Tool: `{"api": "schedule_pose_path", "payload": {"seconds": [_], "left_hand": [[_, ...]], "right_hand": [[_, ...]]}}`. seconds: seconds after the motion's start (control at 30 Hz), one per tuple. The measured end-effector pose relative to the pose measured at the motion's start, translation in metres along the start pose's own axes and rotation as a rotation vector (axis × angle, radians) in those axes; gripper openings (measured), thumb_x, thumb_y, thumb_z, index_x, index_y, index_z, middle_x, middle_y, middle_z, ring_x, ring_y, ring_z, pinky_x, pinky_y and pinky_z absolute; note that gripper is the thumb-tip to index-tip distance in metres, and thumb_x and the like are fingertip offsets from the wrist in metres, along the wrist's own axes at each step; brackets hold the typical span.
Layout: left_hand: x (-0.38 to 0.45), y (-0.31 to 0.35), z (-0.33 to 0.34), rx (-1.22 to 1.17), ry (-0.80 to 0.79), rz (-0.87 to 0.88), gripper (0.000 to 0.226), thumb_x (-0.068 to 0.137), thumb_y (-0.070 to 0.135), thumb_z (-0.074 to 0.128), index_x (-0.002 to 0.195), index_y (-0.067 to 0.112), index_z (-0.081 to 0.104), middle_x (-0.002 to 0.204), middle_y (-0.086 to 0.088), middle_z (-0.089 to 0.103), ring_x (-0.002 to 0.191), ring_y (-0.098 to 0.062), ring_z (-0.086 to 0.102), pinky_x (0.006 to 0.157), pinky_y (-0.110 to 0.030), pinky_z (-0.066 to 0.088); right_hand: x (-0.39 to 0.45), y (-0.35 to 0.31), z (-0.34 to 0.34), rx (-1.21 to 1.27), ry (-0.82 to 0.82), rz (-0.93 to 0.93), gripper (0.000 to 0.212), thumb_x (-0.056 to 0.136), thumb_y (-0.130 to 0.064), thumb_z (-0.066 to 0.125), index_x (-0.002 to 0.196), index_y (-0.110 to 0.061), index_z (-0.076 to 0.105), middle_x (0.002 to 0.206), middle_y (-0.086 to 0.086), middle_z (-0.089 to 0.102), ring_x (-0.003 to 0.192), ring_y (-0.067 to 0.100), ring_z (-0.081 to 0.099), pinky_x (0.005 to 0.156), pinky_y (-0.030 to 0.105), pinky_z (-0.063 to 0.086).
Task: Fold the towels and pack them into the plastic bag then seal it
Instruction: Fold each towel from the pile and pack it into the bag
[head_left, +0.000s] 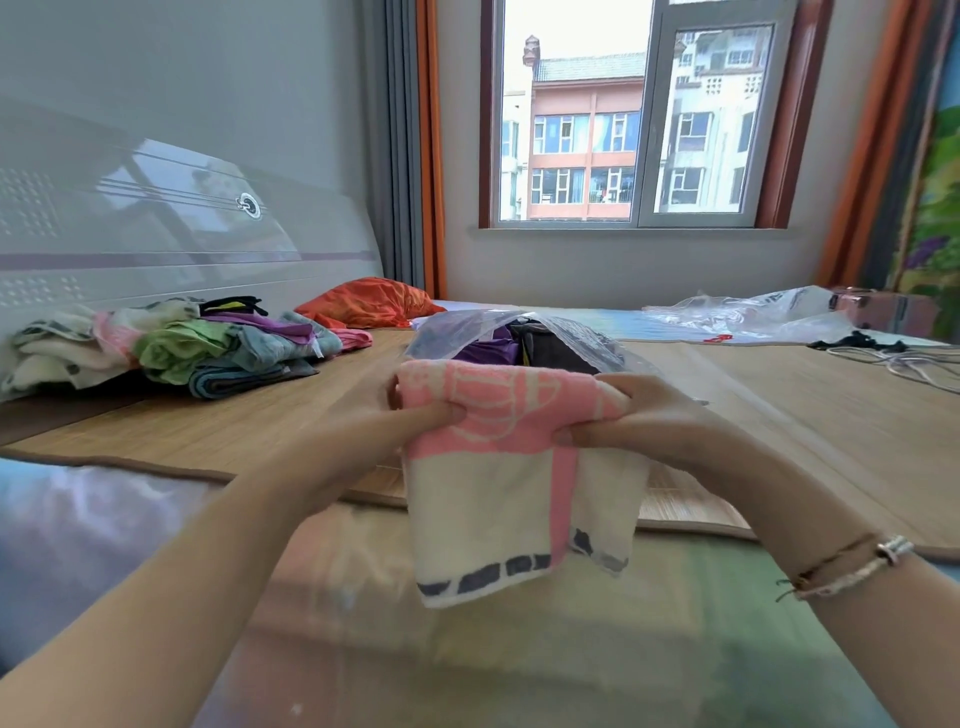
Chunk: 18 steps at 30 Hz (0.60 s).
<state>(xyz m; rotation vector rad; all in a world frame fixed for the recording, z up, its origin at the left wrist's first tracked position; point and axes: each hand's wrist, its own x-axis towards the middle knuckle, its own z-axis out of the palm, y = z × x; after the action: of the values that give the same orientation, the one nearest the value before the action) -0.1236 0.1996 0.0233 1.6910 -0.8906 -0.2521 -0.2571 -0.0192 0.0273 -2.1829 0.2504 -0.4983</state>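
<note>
We hold the folded pink-and-cream towel (498, 457) (thumbs on top), left hand (384, 421) and right hand (639, 415) each pinching it before the clear plastic bag (467, 332).

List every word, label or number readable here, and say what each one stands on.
No text can be read.
Red print on the clear bag at far right: too small and blurred.
Round emblem on the headboard: a logo, no legible letters.
Pink-and-cream towel: woven pattern only, no words.
</note>
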Motion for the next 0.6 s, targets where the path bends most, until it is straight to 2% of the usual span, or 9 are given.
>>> {"api": "schedule_pose_path", "payload": {"seconds": [0.07,0.13,0.17,0.23,0.3,0.37,0.43,0.5,0.6], "left_hand": [[0.006,-0.008,0.009,-0.109,0.033,-0.025,0.026,0.081,0.018,0.073,0.105,0.026,0.065,0.101,0.005,0.074,0.094,-0.01,0.07,0.076,-0.023,0.054],[0.015,-0.016,0.016,-0.119,0.02,-0.025,0.03,0.081,0.024,0.073,0.109,0.028,0.063,0.1,0.007,0.073,0.089,-0.005,0.069,0.067,-0.016,0.051],[0.019,-0.018,0.018,-0.132,0.001,-0.022,0.031,0.082,0.025,0.072,0.111,0.028,0.062,0.101,0.007,0.073,0.09,-0.005,0.069,0.066,-0.016,0.051],[0.029,-0.023,0.021,-0.179,-0.024,-0.008,0.03,0.084,0.022,0.07,0.112,0.024,0.062,0.102,0.006,0.073,0.094,-0.007,0.069,0.071,-0.018,0.053],[0.04,-0.029,0.022,-0.171,-0.002,0.004,0.026,0.085,0.02,0.069,0.11,0.022,0.062,0.1,0.005,0.073,0.095,-0.008,0.068,0.073,-0.015,0.053],[0.056,-0.033,0.022,-0.058,0.069,0.017,0.025,0.085,0.022,0.07,0.109,0.019,0.062,0.097,0.009,0.069,0.089,-0.005,0.065,0.067,-0.005,0.047],[0.071,-0.035,0.02,0.078,0.143,0.017,0.031,0.089,0.027,0.066,0.117,0.016,0.057,0.097,0.015,0.059,0.084,0.002,0.056,0.061,0.002,0.04],[0.085,-0.04,0.019,0.105,0.171,-0.001,0.043,0.094,0.032,0.057,0.132,0.014,0.05,0.109,0.011,0.057,0.092,0.003,0.049,0.068,0.0,0.036],[0.101,-0.051,0.017,0.05,0.147,0.035,0.052,0.097,0.034,0.051,0.145,0.021,0.037,0.138,0.011,0.043,0.118,0.005,0.034,0.096,-0.015,0.027]], "right_hand": [[0.01,-0.002,0.004,-0.202,0.048,-0.044,0.05,0.061,-0.028,0.083,0.107,-0.026,0.066,0.102,0.0,0.069,0.094,0.018,0.064,0.088,0.044,0.053],[0.017,-0.012,0.01,-0.421,0.007,-0.093,0.069,0.065,-0.024,0.077,0.127,-0.036,0.051,0.116,-0.01,0.06,0.103,0.013,0.057,0.085,0.028,0.05],[0.021,-0.017,0.013,-0.49,-0.04,-0.115,0.074,0.068,-0.02,0.074,0.133,-0.036,0.044,0.117,-0.011,0.056,0.102,0.011,0.054,0.079,0.022,0.048],[0.032,-0.026,0.022,-0.55,-0.15,-0.124,0.061,0.07,-0.013,0.069,0.126,-0.03,0.048,0.105,-0.008,0.059,0.092,0.012,0.055,0.068,0.022,0.046],[0.05,-0.025,0.033,-0.573,-0.198,-0.065,0.035,0.072,-0.014,0.067,0.104,-0.018,0.055,0.087,-0.005,0.057,0.078,0.014,0.054,0.059,0.024,0.043],[0.072,-0.016,0.042,-0.595,-0.18,0.003,0.022,0.073,-0.019,0.068,0.091,-0.016,0.054,0.08,-0.005,0.055,0.07,0.012,0.051,0.053,0.023,0.04],[0.095,-0.005,0.049,-0.623,-0.101,0.039,0.018,0.073,-0.023,0.065,0.085,-0.018,0.053,0.081,-0.004,0.057,0.071,0.014,0.055,0.053,0.024,0.041],[0.117,0.006,0.052,-0.734,0.026,0.076,0.018,0.074,-0.026,0.06,0.088,-0.02,0.051,0.09,-0.001,0.06,0.084,0.022,0.06,0.061,0.027,0.042],[0.146,0.023,0.051,-0.921,0.175,0.09,0.02,0.08,-0.022,0.055,0.094,-0.021,0.041,0.107,0.005,0.058,0.102,0.029,0.058,0.069,0.032,0.039]]}}
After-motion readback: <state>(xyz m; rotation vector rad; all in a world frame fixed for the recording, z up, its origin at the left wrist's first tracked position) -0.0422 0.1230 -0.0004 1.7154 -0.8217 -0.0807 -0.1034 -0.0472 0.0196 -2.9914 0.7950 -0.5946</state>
